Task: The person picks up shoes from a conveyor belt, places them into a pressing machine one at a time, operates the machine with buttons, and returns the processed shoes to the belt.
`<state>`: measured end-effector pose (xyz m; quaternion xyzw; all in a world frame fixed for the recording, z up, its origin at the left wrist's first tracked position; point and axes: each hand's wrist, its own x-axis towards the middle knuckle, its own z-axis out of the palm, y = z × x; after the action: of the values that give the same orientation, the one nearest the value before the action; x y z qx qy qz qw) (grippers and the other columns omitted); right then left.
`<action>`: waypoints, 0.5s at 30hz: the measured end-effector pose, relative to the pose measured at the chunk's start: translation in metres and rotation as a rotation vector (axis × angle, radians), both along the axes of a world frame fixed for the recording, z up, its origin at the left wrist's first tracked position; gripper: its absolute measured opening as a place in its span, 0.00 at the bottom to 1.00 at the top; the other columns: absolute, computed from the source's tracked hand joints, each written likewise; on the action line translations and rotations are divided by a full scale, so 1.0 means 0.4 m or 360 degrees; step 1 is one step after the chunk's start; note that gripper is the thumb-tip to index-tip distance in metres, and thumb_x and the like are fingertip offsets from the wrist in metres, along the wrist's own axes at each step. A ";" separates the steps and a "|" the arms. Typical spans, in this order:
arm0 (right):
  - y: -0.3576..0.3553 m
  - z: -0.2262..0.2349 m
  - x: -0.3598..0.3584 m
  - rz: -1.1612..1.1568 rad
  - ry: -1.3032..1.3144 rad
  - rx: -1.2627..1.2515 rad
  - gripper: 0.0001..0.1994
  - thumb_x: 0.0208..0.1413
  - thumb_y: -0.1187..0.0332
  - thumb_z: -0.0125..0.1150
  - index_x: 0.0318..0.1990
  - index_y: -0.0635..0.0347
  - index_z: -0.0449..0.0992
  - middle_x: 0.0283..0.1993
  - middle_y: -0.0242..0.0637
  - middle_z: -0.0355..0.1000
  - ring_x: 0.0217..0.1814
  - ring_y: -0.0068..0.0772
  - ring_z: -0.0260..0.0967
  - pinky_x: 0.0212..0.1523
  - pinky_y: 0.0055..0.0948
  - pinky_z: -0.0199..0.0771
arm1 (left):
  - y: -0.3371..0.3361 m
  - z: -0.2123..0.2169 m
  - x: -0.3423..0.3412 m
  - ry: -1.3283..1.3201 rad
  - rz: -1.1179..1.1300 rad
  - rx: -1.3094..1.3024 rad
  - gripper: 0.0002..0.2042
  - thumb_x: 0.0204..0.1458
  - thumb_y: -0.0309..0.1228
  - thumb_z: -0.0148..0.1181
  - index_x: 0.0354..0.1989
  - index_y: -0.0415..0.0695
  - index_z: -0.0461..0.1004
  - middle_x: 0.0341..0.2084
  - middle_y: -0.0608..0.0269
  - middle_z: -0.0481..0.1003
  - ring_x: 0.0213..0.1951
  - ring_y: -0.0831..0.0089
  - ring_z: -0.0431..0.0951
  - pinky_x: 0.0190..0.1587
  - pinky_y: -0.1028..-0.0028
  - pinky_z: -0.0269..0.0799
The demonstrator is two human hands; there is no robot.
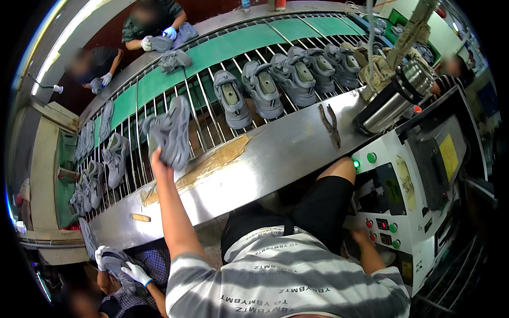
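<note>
a long steel conveyor bench (275, 153) with a bed of thin metal rods (212, 106) and a green belt (233, 45) behind it crosses the view from lower left to upper right. on the right stands a white machine cabinet (419, 212) with green and red buttons, and above it lies a shiny steel cylinder (395, 98) under taped, wrapped pipes.

a row of grey chunky sneakers (289, 79) rests soles-down on the rods near the middle, and more grey sneakers (98, 172) are bunched at the left end. a pair of dark pliers (331, 124) lies on the steel edge, well apart from the person's arm.

the left hand (160, 161) reaches out over the bench and is clenched on a single grey sneaker (169, 132), lifted clear above the rods, toe up. the right hand (361, 237) is down beside the cabinet's button panel; whether it is closed on anything cannot be told.

other people in white gloves handle grey shoes at the far side and at lower left (132, 271).
</note>
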<state>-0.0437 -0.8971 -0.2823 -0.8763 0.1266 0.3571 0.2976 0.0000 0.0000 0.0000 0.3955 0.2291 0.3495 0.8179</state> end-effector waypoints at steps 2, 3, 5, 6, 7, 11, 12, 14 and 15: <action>-0.075 -0.049 -0.142 0.0799 -0.0286 -0.0287 0.16 0.48 0.59 0.55 0.33 0.64 0.80 0.31 0.50 0.75 0.35 0.45 0.74 0.37 0.42 0.72 | 0.027 -0.013 0.005 0.0132 0.0159 -0.0021 0.20 0.45 0.27 0.63 0.48 0.34 0.71 0.42 0.51 0.76 0.43 0.59 0.78 0.50 0.63 0.74; -0.263 0.141 -0.190 0.0617 -0.0117 -0.0479 0.16 0.49 0.60 0.54 0.33 0.64 0.79 0.31 0.50 0.75 0.34 0.45 0.73 0.36 0.42 0.72 | -0.173 -0.262 0.013 0.0355 0.0257 -0.0185 0.22 0.43 0.26 0.65 0.48 0.35 0.71 0.39 0.55 0.76 0.39 0.63 0.77 0.45 0.66 0.73; -0.125 0.083 -0.234 0.0296 -0.0091 -0.0315 0.15 0.51 0.62 0.53 0.35 0.65 0.79 0.31 0.49 0.75 0.32 0.44 0.72 0.34 0.43 0.71 | -0.102 -0.156 0.173 0.0409 0.0532 0.0219 0.22 0.42 0.27 0.66 0.48 0.37 0.71 0.37 0.57 0.75 0.36 0.64 0.76 0.42 0.67 0.72; -0.076 0.076 -0.252 0.0180 -0.0086 -0.0256 0.14 0.52 0.63 0.52 0.36 0.65 0.78 0.31 0.49 0.75 0.31 0.44 0.71 0.34 0.43 0.70 | -0.116 -0.130 0.206 0.0392 0.0564 0.0260 0.22 0.42 0.28 0.66 0.48 0.38 0.70 0.37 0.57 0.75 0.36 0.64 0.75 0.42 0.66 0.71; -0.034 0.073 -0.258 0.0096 -0.0084 -0.0197 0.14 0.54 0.64 0.51 0.37 0.65 0.78 0.31 0.49 0.75 0.30 0.44 0.71 0.33 0.43 0.69 | -0.138 -0.118 0.213 0.0390 0.0599 0.0273 0.22 0.43 0.28 0.66 0.48 0.38 0.70 0.37 0.58 0.74 0.37 0.64 0.75 0.43 0.66 0.71; 0.081 0.181 -0.240 -0.0363 0.0026 -0.0087 0.14 0.56 0.64 0.48 0.38 0.66 0.77 0.33 0.50 0.74 0.30 0.46 0.69 0.33 0.45 0.67 | -0.159 -0.183 0.230 0.0286 0.0695 0.0310 0.22 0.46 0.28 0.65 0.50 0.37 0.68 0.43 0.57 0.73 0.41 0.65 0.74 0.46 0.66 0.70; 0.159 0.283 -0.208 -0.0520 0.0090 -0.0068 0.15 0.56 0.63 0.48 0.37 0.66 0.77 0.34 0.51 0.74 0.32 0.48 0.69 0.35 0.46 0.67 | -0.163 -0.181 0.242 0.0276 0.0694 0.0319 0.22 0.46 0.28 0.65 0.50 0.37 0.67 0.42 0.57 0.73 0.41 0.65 0.74 0.46 0.67 0.70; 0.176 0.288 -0.197 -0.0501 0.0130 -0.0129 0.16 0.57 0.62 0.47 0.37 0.67 0.76 0.37 0.53 0.74 0.35 0.53 0.69 0.37 0.48 0.67 | -0.175 -0.176 0.263 0.0260 0.0709 0.0323 0.23 0.46 0.29 0.66 0.50 0.37 0.67 0.41 0.57 0.73 0.40 0.66 0.74 0.46 0.67 0.70; 0.141 0.214 -0.205 -0.0330 0.0106 -0.0199 0.16 0.57 0.62 0.47 0.37 0.68 0.75 0.38 0.55 0.74 0.37 0.55 0.69 0.38 0.48 0.67 | -0.190 -0.168 0.266 0.0323 0.0724 0.0408 0.24 0.46 0.30 0.66 0.50 0.36 0.66 0.41 0.57 0.73 0.40 0.66 0.74 0.46 0.67 0.70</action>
<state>-0.1258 -0.8409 -0.1968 -0.8630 0.2482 0.3447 0.2734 0.1065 -0.0759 -0.0670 0.4671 0.3468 0.5089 0.6344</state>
